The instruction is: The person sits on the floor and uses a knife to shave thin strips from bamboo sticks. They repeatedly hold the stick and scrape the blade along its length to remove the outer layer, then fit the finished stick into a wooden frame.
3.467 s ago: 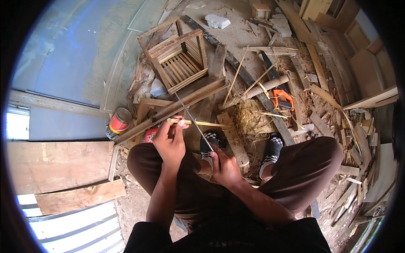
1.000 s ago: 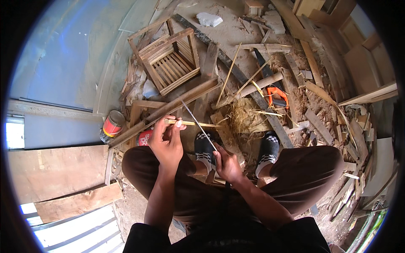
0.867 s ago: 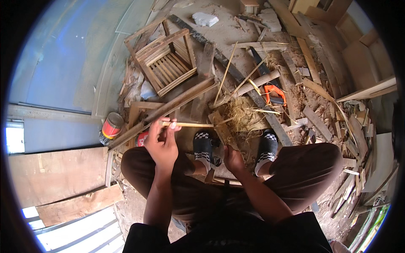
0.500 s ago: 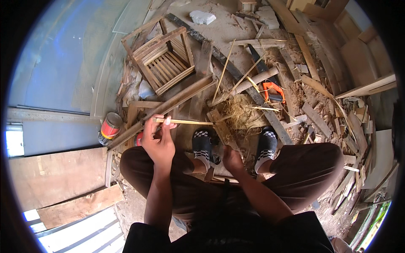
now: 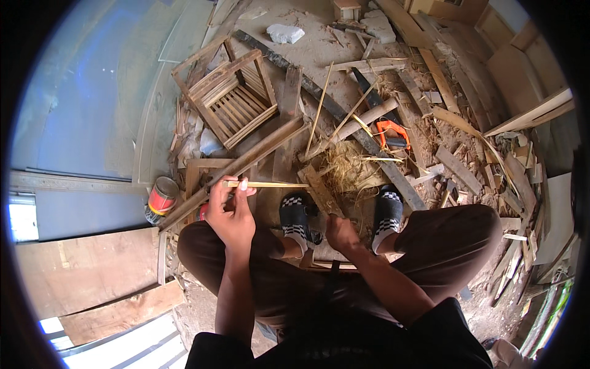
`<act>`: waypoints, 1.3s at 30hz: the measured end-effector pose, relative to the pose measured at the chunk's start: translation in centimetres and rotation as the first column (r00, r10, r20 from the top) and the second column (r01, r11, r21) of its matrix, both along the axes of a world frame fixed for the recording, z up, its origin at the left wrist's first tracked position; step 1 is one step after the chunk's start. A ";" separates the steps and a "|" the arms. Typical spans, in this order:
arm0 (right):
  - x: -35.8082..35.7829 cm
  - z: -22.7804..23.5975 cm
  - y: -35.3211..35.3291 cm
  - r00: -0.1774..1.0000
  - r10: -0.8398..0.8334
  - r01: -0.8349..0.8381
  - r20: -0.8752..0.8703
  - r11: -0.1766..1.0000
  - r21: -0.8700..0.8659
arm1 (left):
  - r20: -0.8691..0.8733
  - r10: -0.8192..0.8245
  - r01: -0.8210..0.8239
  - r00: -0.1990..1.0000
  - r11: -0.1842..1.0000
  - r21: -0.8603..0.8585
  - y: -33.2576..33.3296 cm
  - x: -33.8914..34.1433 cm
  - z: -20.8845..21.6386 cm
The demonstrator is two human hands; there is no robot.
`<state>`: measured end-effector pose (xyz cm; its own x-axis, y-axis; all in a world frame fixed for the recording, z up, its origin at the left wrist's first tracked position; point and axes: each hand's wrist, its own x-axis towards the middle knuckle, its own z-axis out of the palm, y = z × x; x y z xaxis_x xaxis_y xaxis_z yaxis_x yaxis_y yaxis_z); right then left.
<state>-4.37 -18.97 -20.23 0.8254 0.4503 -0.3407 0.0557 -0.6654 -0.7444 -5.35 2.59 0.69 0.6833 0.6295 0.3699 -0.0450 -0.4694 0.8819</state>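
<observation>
a seated person's left hand (image 5: 230, 212) is pinching a thin bamboo strip (image 5: 270, 184), holding it level above the littered ground, while the right hand (image 5: 342, 232) is reaching down between the sandals (image 5: 297, 216); its grip is unclear.

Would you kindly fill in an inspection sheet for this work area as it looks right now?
Surface: bare dirt ground strewn with wood shavings and offcuts.
Job's things: thin bamboo strip held level; wooden block between the feet.
Clutter: slatted wooden frame, long pole, red tin can, orange-handled saw, white lump.
Grippers: left hand shut on the strip, fingers pinching one end; right hand lowered by the block, whether it grips anything cannot be told.
Cables: nothing seen.
Surroundings: blue sheet and planks on the left, stacked boards on the right.
</observation>
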 end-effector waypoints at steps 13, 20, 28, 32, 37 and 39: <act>-1.2 -0.3 -0.9 0.997 0.004 -0.007 -0.078 0.999 -0.048 | -0.018 0.033 -0.033 0.999 0.999 -0.020 1.2 -0.1 -0.1; -1.6 -3.9 -1.9 0.997 -0.072 0.068 -0.023 0.990 -0.127 | -0.042 0.049 -0.049 0.998 0.999 -0.008 0.4 0.4 0.4; -2.2 1.1 -0.9 0.990 -0.044 0.012 0.133 0.972 0.233 | -0.050 0.056 -0.055 0.997 0.998 0.012 0.9 -0.2 0.4; -0.7 -3.2 -2.5 0.997 -0.057 0.049 -0.044 0.985 -0.165 | -0.036 0.061 -0.062 0.998 0.997 -0.045 1.2 -0.5 0.2; -1.4 1.9 -1.8 0.996 -0.033 0.020 0.083 0.989 0.146 | -0.032 0.085 -0.087 0.996 0.996 -0.033 1.5 -1.1 -0.1; -1.1 -2.4 -3.4 0.999 -0.029 0.026 -0.025 0.995 -0.095 | -0.064 0.094 -0.094 0.993 0.996 0.008 1.3 -0.9 -0.1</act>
<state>-5.50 -22.39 -22.67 0.8272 0.3921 -0.4026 0.0177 -0.7342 -0.6787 -6.28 3.92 0.62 0.6435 0.6907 0.3300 0.0565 -0.4728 0.8794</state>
